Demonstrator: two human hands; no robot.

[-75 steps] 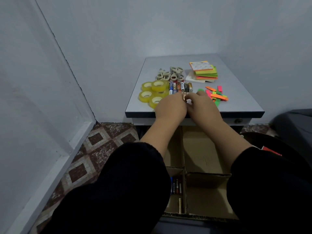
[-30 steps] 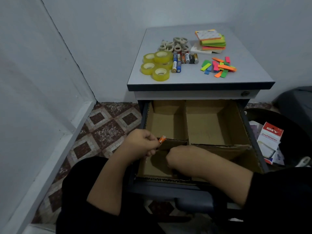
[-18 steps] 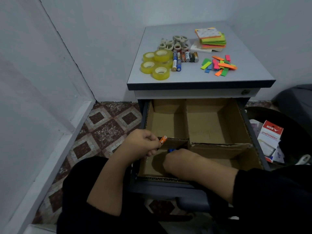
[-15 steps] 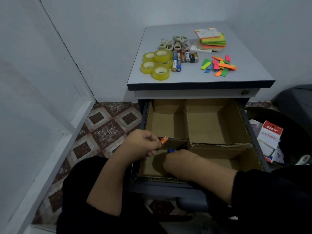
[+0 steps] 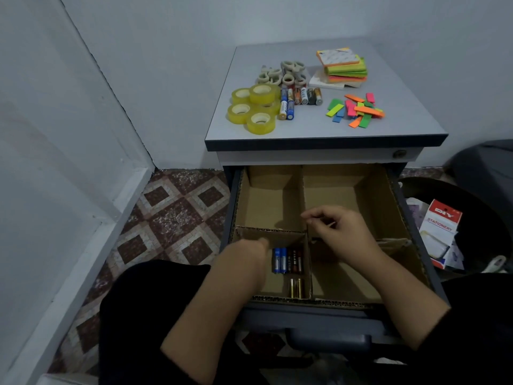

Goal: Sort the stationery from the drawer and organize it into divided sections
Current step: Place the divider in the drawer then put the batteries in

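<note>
Four yellowish clear tape rolls [image 5: 254,108] are counted on the grey cabinet top [image 5: 305,129]. Batteries [image 5: 287,261] lie in the near-left cardboard drawer section [image 5: 274,284]. The left hand [image 5: 244,254] reaches inside, grip unclear; the right hand [image 5: 338,232] is loosely curled, holding nothing.

Dim, cool, even light falls from above, leaving grey walls flat. The counter [image 5: 319,129] is the brightest surface, without glare. Soft shadows fill the drawer [image 5: 388,207]. Wide-angle distortion bends the wall corner lines. The sleeves go nearly black, and fine detail is soft.
</note>
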